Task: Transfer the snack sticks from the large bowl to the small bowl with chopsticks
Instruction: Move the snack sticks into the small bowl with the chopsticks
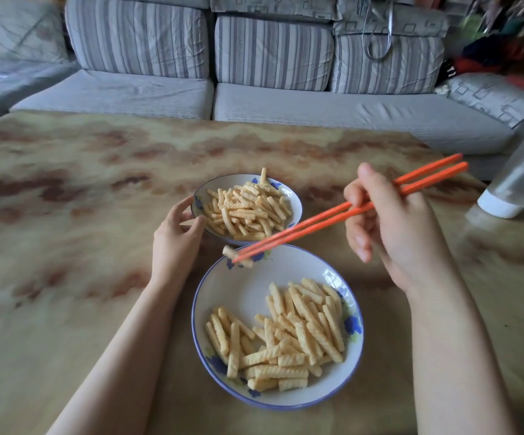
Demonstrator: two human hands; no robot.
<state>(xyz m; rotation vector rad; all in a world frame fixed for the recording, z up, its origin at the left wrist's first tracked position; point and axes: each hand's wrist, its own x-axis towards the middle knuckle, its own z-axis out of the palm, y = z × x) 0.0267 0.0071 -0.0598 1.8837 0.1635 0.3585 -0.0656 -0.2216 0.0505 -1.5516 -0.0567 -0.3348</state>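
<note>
The large white bowl [241, 287] with a blue rim sits nearest me and holds several ridged yellow snack sticks [288, 340]. Beyond it stands the small bowl [296, 202], heaped with sticks. My right hand [392, 224] grips a pair of orange chopsticks [323, 219]. Their tips pinch one snack stick [230, 253] in the air over the large bowl's far-left rim, just short of the small bowl. My left hand [177, 230] holds the small bowl's left edge, thumb on the rim.
Both bowls rest on a tan, brown-mottled table [66, 246]. A clear bottle with a white cap [518, 183] lies at the table's right edge. A grey striped sofa [254, 89] runs along the far side.
</note>
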